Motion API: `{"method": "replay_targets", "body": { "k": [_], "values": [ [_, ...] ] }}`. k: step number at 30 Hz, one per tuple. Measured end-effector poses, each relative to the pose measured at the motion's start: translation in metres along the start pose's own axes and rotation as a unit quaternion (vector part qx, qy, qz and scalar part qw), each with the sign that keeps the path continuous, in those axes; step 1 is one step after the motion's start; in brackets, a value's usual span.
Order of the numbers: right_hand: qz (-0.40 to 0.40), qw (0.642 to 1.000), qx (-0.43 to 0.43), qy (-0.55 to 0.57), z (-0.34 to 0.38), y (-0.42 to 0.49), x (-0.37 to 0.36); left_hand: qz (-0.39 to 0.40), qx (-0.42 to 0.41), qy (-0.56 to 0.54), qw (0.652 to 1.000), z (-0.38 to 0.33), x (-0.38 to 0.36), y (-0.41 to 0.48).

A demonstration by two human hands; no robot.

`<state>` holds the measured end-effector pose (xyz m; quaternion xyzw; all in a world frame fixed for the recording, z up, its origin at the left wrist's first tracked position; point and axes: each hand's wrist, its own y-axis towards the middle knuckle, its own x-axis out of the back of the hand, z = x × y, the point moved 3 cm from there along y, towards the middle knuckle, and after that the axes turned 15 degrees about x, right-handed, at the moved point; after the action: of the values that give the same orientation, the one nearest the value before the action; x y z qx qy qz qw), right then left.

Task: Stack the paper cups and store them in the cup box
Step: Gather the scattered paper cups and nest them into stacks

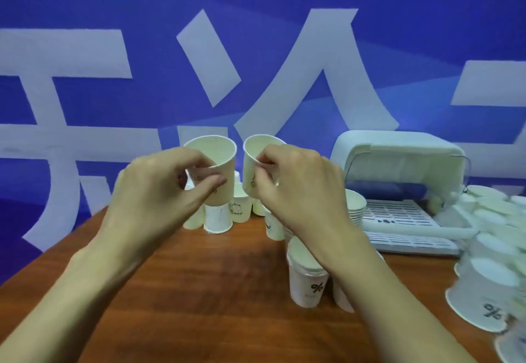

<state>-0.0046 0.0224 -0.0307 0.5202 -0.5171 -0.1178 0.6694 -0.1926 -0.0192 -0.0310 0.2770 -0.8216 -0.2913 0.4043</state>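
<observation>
Pinched between thumb and fingers of the left grip [159,189], above the far middle of the tabletop [199,291]: a first paper cup [220,163], white, mouth tilted toward the camera, with faint print low on its wall too blurred to read. Just beside it, rims close but apart: a second paper cup [252,160], grasped near the rim by the curled fingers of the right grip [296,189], with a small dark drawing on its side and no legible word. Below and behind them, toward the far edge, loose cups standing together, among them a "Bear" cup [240,209] with a little face over the word, and an upturned cup [217,217] touching its left side. Nearer, right of centre and partly hidden by the right forearm: a short cup stack [308,280] marked "%". At the far right corner: the cup box [398,158], white plastic, curved lid raised over a slotted tray [398,214], with nested cups [355,203] at the tray's left edge. Along the right edge: many inverted cups [484,305], one showing "%". Behind everything: a blue backdrop [85,7] with huge white characters, cropped and not readable whole.
</observation>
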Motion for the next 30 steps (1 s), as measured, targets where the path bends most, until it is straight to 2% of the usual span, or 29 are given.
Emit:
{"method": "replay_targets", "body": {
  "k": [4,9,16,23,30],
  "values": [
    [-0.011,0.998,-0.034,-0.052,-0.045,-0.036,0.051,0.047,-0.042,-0.018,0.998,-0.055,-0.036,-0.010],
    [-0.017,0.995,-0.081,-0.058,-0.077,-0.091,0.089,0.106,-0.074,-0.019,0.991,-0.089,-0.073,-0.034],
    [0.007,0.991,-0.090,-0.098,-0.087,-0.128,0.098,0.137,-0.053,-0.012,0.989,-0.089,-0.096,-0.051],
    [0.037,0.993,-0.081,-0.083,-0.088,-0.136,0.086,0.198,-0.049,0.010,0.979,-0.082,-0.109,-0.062],
    [0.051,0.992,-0.100,-0.063,-0.092,-0.140,0.081,0.211,-0.025,0.044,0.976,-0.073,-0.119,-0.068]
  ]
}}
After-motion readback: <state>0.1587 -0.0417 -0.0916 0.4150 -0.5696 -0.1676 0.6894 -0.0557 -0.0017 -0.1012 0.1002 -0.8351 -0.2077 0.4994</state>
